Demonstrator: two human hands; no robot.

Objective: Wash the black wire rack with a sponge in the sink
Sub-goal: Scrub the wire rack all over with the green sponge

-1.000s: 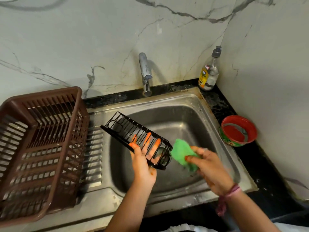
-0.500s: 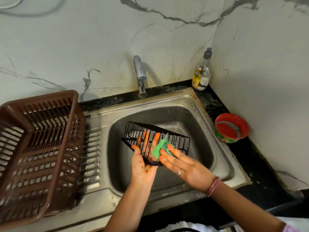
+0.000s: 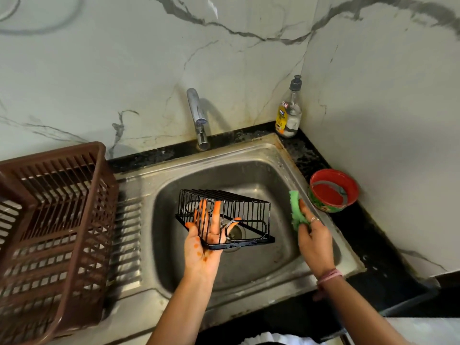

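Observation:
The black wire rack (image 3: 245, 212) hangs over the steel sink (image 3: 263, 155), above the drain. My left hand (image 3: 202, 245) holds it from below, palm up, with the fingers behind its wires and the thumb over its lower edge. My right hand (image 3: 315, 242) grips a green sponge (image 3: 295, 210) to the right of the rack, near the sink's right wall. Sponge and rack are apart.
A brown plastic dish basket (image 3: 52, 235) stands on the drainboard at left. The tap (image 3: 198, 118) rises behind the sink, with no water running. A soap bottle (image 3: 288, 113) stands in the back corner. A red bowl (image 3: 333, 190) sits on the black counter at right.
My right hand has pulled the sponge off the rack and moved it right toward the sink wall. My left hand has turned the rack and still holds it.

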